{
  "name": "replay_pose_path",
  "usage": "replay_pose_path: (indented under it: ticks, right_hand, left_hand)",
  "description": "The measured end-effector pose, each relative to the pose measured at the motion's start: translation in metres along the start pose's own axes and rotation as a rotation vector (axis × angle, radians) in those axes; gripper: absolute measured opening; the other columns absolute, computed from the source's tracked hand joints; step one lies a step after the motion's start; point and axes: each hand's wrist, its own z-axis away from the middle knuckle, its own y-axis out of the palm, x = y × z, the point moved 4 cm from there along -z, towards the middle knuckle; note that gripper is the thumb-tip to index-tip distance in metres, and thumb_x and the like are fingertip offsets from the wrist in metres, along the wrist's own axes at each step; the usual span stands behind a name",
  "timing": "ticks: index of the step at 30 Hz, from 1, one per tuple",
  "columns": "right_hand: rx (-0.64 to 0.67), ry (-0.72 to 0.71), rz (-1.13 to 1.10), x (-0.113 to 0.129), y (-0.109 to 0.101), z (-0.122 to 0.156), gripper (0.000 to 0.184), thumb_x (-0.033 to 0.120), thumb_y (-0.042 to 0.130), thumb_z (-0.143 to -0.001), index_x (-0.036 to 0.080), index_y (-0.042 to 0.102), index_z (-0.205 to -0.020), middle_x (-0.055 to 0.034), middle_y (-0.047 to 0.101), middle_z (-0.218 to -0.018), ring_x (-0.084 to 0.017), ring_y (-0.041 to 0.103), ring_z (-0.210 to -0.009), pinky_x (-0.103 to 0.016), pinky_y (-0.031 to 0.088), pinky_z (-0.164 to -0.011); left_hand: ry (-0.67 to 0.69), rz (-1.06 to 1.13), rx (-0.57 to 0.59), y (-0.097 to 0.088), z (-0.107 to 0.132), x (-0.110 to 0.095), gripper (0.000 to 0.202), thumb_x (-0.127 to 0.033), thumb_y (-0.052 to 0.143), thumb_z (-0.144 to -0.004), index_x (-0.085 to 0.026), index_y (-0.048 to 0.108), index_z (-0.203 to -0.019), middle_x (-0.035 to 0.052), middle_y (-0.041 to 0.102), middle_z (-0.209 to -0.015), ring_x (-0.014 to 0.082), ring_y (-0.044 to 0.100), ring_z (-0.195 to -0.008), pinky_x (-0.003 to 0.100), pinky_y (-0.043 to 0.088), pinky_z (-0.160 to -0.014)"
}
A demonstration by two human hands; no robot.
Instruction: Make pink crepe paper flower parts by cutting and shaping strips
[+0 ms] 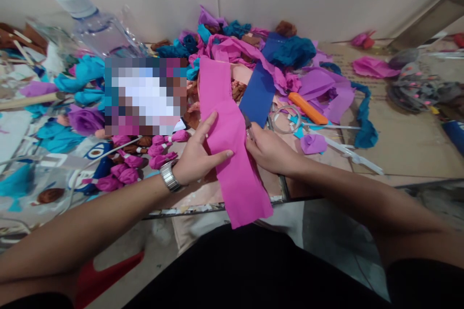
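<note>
A long strip of pink crepe paper (232, 154) runs across the table edge, its lower end hanging over my lap. My left hand (197, 154), with a metal watch on the wrist, grips the strip from its left side, thumb lying on top and fingers partly behind it. My right hand (268, 147) is closed at the strip's right edge around a small dark metal tool (248, 128), whose kind is mostly hidden by the fingers. A blue strip (257, 91) lies just beyond my right hand. To the left of my left hand are small pink paper bundles (163, 152) with tied ends.
A clear bottle with a white cap (105, 34) stands at the back left, near a pixelated patch. Crumpled teal paper (295, 52) and purple paper (324, 87) are heaped at the back. An orange-handled cutter (308, 107) and a wire coil (286, 119) lie right, before cardboard (409, 140).
</note>
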Motion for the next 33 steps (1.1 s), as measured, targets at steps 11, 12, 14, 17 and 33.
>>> replay_pose_path:
  ticks: [11,12,14,17,33]
  right_hand:
    - [0.010,-0.020,-0.078,0.000,0.000,0.000,0.021,0.035,0.039,-0.110,0.017,0.050,-0.110,-0.0172,0.075,-0.108,-0.028,0.069,-0.088,-0.035,0.039,-0.071]
    - [0.011,-0.025,-0.089,-0.001,0.001,0.000,0.021,0.036,0.039,-0.110,0.018,0.050,-0.110,-0.0172,0.075,-0.109,-0.028,0.069,-0.090,-0.035,0.039,-0.072]
    - [0.011,-0.030,-0.105,-0.002,0.002,0.000,0.020,0.036,0.040,-0.110,0.018,0.049,-0.109,-0.0172,0.074,-0.111,-0.028,0.069,-0.092,-0.035,0.040,-0.074]
    - [0.007,-0.027,-0.113,-0.003,0.004,-0.001,0.021,0.038,0.040,-0.110,0.019,0.049,-0.108,-0.0172,0.074,-0.111,-0.029,0.069,-0.094,-0.036,0.041,-0.075]
    - [0.002,-0.037,-0.134,-0.003,0.006,-0.002,0.015,0.030,0.041,-0.110,0.019,0.051,-0.111,-0.0161,0.072,-0.112,-0.029,0.069,-0.102,-0.039,0.048,-0.084]
  left_hand:
    - [0.095,0.146,0.039,0.001,-0.004,-0.013,0.082,-0.050,0.079,-0.093,-0.030,0.044,-0.164,0.0134,0.048,-0.169,0.0358,0.042,-0.160,0.058,0.038,-0.131]
    - [0.059,0.158,0.020,0.001,-0.005,-0.011,0.074,-0.051,0.077,-0.095,-0.029,0.050,-0.160,0.0128,0.051,-0.167,0.0353,0.046,-0.158,0.058,0.040,-0.131]
    - [-0.021,0.188,-0.016,0.002,-0.005,-0.007,0.066,-0.051,0.077,-0.095,-0.026,0.060,-0.153,0.0124,0.058,-0.162,0.0357,0.052,-0.153,0.058,0.044,-0.128]
    - [-0.095,0.250,-0.014,0.005,-0.004,-0.002,0.070,-0.050,0.084,-0.089,-0.024,0.062,-0.151,0.0131,0.060,-0.159,0.0372,0.059,-0.146,0.059,0.052,-0.122]
    - [-0.013,0.253,-0.008,0.010,-0.002,0.000,0.087,-0.044,0.088,-0.086,-0.029,0.049,-0.163,0.0099,0.045,-0.172,0.0333,0.040,-0.162,0.056,0.038,-0.134]
